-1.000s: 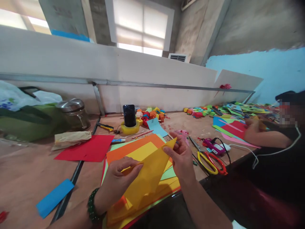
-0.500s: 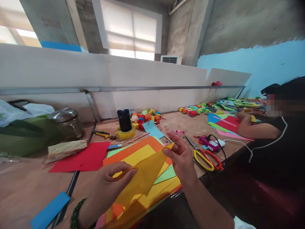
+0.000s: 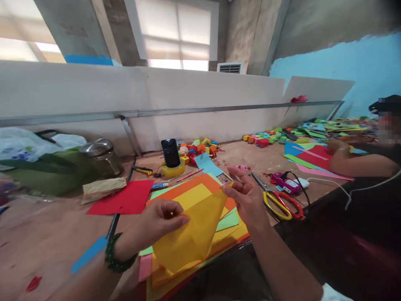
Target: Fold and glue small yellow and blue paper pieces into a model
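A sheet of yellow paper [image 3: 196, 228] hangs tilted between my two hands, above a stack of coloured sheets. My left hand [image 3: 164, 219], with a dark green bead bracelet [image 3: 117, 255] at the wrist, pinches its upper left edge. At the upper right corner, my right hand [image 3: 246, 198] grips the sheet between thumb and fingers. A thin pale stick [image 3: 227, 176] shows by the right fingers; whether they hold it I cannot tell. Beneath lie orange paper [image 3: 175, 193] and light green paper [image 3: 227, 221]. Scissors with yellow and red handles [image 3: 278, 205] rest right of my right hand.
Red paper [image 3: 125, 198], a tan packet [image 3: 105, 187], a glass jar [image 3: 102, 156] and a green bag [image 3: 59, 177] stand left. Behind are a phone [image 3: 171, 152] on a tape roll [image 3: 173, 169] and paper cubes [image 3: 200, 147]. A purple power strip [image 3: 286, 184] and a co-worker's arm [image 3: 363, 164] are right.
The yellow sheet has turned to show more of its face, both hands still pinching it. The camera view has shifted, so the table things appear further right.
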Available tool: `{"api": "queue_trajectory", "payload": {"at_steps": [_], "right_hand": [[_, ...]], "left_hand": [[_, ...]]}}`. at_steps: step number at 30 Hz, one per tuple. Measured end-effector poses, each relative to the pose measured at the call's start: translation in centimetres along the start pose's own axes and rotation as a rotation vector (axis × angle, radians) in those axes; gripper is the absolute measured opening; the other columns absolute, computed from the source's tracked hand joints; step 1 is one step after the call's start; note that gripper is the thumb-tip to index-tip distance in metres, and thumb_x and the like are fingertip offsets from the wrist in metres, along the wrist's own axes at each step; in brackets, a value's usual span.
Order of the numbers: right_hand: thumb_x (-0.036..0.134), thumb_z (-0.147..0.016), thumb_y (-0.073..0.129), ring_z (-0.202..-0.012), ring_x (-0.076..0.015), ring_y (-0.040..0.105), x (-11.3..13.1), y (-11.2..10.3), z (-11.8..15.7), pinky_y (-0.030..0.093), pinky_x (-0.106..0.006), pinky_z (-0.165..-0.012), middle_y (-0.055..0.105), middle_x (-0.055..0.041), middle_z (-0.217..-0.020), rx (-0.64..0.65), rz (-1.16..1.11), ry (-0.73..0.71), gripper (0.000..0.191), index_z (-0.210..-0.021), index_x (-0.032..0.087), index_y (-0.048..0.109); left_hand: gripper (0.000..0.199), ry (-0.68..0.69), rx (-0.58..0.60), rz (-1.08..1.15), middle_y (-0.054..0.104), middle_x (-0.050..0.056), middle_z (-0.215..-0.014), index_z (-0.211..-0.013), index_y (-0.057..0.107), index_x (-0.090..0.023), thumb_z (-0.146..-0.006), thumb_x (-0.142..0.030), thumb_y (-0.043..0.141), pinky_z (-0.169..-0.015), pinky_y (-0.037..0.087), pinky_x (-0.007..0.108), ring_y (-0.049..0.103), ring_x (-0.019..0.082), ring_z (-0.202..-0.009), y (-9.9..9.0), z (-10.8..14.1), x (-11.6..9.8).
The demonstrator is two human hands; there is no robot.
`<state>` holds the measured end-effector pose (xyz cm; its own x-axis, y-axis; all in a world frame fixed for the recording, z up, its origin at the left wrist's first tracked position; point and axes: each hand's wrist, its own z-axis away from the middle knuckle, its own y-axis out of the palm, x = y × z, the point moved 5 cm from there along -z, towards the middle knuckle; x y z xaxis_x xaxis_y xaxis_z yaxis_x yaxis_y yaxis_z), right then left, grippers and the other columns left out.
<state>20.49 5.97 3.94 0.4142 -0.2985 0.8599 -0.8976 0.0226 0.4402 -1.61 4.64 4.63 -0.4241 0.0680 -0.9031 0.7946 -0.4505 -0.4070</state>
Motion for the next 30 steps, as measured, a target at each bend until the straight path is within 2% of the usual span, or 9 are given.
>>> {"api": "queue_trajectory", "payload": {"at_steps": [2,5,9,15,17,20,24,27,30], "right_hand": [[0.025,-0.059,0.084,-0.061,-0.0115,0.064,0.0,0.2,-0.1,0.053,-0.025,-0.067,0.061,0.0086,-0.057,0.015,0.006,0.024,0.056,-0.109,0.022,0.061],[0.028,-0.058,0.084,-0.061,-0.0116,0.063,0.0,0.5,-0.2,0.053,-0.025,-0.065,0.061,0.0084,-0.057,0.007,0.036,0.021,0.055,-0.107,0.022,0.061],[0.026,-0.053,0.085,-0.057,-0.0102,0.06,0.0,0.5,-0.7,0.051,-0.024,-0.061,0.065,0.0071,-0.059,-0.049,0.072,-0.055,0.054,-0.101,0.021,0.06],[0.027,-0.053,0.085,-0.058,-0.012,0.061,-0.4,0.3,-0.5,0.052,-0.026,-0.061,0.067,0.0058,-0.061,-0.103,0.071,-0.12,0.053,-0.1,0.023,0.061],[0.029,-0.055,0.085,-0.061,-0.0135,0.064,-0.6,0.2,-0.6,0.053,-0.029,-0.065,0.068,0.0047,-0.063,-0.078,0.09,-0.105,0.053,-0.103,0.023,0.062],[0.034,-0.063,0.082,-0.075,-0.0162,0.067,0.1,0.1,-0.7,0.053,-0.032,-0.076,0.071,0.0008,-0.074,0.029,0.135,-0.098,0.05,-0.108,0.024,0.063],[0.038,-0.076,0.074,-0.096,-0.018,0.065,2.8,0.6,-0.3,0.05,-0.034,-0.088,0.071,-0.004,-0.1,0.169,0.246,-0.232,0.034,-0.107,0.025,0.067],[0.041,-0.075,0.075,-0.099,-0.0189,0.064,4.3,0.4,-0.1,0.049,-0.035,-0.09,0.069,-0.0046,-0.107,0.102,0.313,-0.322,0.034,-0.105,0.026,0.068],[0.047,-0.063,0.081,-0.092,-0.0189,0.065,3.4,-0.1,-0.7,0.051,-0.033,-0.081,0.069,-0.0038,-0.099,0.011,0.267,-0.276,0.045,-0.1,0.026,0.068]], "left_hand": [[0.04,-0.039,0.02,0.083,0.043,-0.005,-0.05,-0.056,0.048,-0.017,-0.061,-0.051,0.069,-0.041,0.025,0.018,0.034,0.007,-0.046,0.1,0.0,-0.1],[0.043,-0.018,0.021,0.102,0.038,-0.007,-0.048,-0.053,0.043,-0.018,-0.06,-0.05,0.07,-0.04,0.021,0.017,0.03,0.005,-0.045,0.3,0.0,-0.4],[0.044,0.07,0.023,0.039,0.032,-0.007,-0.047,-0.05,0.039,-0.018,-0.064,-0.049,0.066,-0.041,0.02,0.018,0.025,0.005,-0.045,0.7,-0.2,-0.3],[0.038,0.156,-0.042,-0.112,0.034,-0.006,-0.049,-0.051,0.04,-0.018,-0.071,-0.044,0.06,-0.043,0.024,0.019,0.028,0.007,-0.048,0.4,-0.2,0.2],[0.038,0.168,-0.058,-0.118,0.035,-0.006,-0.049,-0.051,0.04,-0.018,-0.071,-0.044,0.06,-0.044,0.025,0.019,0.029,0.007,-0.049,0.2,-0.3,0.5],[0.038,0.154,-0.081,-0.074,0.037,-0.006,-0.05,-0.053,0.043,-0.017,-0.071,-0.044,0.062,-0.045,0.028,0.018,0.032,0.007,-0.05,0.1,-0.7,1.1],[0.038,0.089,-0.085,-0.031,0.039,-0.005,-0.052,-0.054,0.045,-0.017,-0.068,-0.048,0.062,-0.045,0.028,0.018,0.034,0.008,-0.05,0.3,-1.1,1.2],[0.036,0.123,-0.133,-0.076,0.039,-0.004,-0.053,-0.053,0.045,-0.017,-0.07,-0.045,0.06,-0.046,0.029,0.019,0.034,0.009,-0.052,0.4,-0.8,0.5],[0.032,0.175,-0.206,-0.135,0.039,-0.004,-0.054,-0.052,0.045,-0.017,-0.072,-0.04,0.057,-0.048,0.03,0.02,0.034,0.009,-0.053,0.5,-0.3,-0.3]]}}
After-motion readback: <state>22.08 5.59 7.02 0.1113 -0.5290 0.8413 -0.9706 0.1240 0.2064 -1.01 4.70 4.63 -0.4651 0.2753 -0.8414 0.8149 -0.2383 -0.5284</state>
